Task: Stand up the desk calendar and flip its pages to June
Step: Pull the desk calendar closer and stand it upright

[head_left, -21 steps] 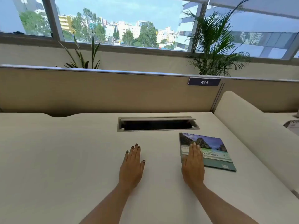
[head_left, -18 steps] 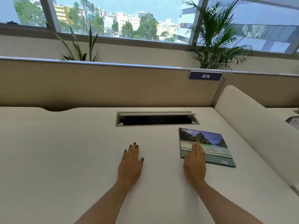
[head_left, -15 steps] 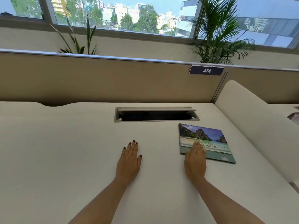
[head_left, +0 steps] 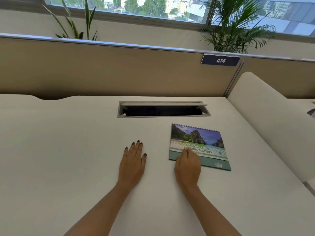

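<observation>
Curled now, right hand (head_left: pixel 187 165) fingers rest on glossy flat calendar (head_left: pixel 202 143).

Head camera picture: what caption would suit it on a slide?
Desk calendar lying flat on the desk, right hand on its near edge, left hand flat beside.

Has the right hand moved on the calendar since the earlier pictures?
Yes. The right hand has slid back toward the person: earlier its fingers reached up to the calendar photo, now they curl at the near edge, over the title.
</observation>
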The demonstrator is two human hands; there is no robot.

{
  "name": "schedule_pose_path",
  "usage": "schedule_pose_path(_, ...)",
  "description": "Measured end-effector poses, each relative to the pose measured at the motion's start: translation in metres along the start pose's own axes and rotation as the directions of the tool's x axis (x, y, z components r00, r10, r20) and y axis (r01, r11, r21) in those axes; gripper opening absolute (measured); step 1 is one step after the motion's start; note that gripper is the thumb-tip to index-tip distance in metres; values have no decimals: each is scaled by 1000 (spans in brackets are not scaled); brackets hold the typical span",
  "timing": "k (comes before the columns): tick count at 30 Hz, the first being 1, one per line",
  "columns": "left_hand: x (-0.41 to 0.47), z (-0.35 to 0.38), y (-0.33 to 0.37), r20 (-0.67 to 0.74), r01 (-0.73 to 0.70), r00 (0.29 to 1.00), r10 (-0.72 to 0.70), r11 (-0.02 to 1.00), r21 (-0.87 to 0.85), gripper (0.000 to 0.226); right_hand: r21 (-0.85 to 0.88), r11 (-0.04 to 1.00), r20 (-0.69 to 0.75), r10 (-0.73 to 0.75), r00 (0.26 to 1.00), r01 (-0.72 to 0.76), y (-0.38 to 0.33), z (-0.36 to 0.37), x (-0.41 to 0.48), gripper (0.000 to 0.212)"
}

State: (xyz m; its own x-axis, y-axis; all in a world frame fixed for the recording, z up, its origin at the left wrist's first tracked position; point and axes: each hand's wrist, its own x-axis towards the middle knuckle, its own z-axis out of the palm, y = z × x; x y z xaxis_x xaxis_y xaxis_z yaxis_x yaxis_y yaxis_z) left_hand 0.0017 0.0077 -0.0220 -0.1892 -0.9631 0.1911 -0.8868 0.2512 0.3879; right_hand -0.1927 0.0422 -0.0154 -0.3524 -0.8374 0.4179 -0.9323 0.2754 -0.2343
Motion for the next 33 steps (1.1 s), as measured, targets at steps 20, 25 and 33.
schedule_pose_path(20, -21, -29, 12, 103, 336, 938, -330, 801, -495, 47, 260, 788, 322, 474, 820, -558, 4, -53, 12, 44)
schedule_pose_path(25, -12, -46, 37, 151, 430, 880, -451, 620, -656, 44, 371, 688, 424, 472, 773, -623, 1, -58, 26, 26)
schedule_pose_path(33, -4, -74, 16, 305, 563, 707, -638, 247, -789, 50, 523, 436, 538, 498, 680, -732, -18, -70, 24, 24)
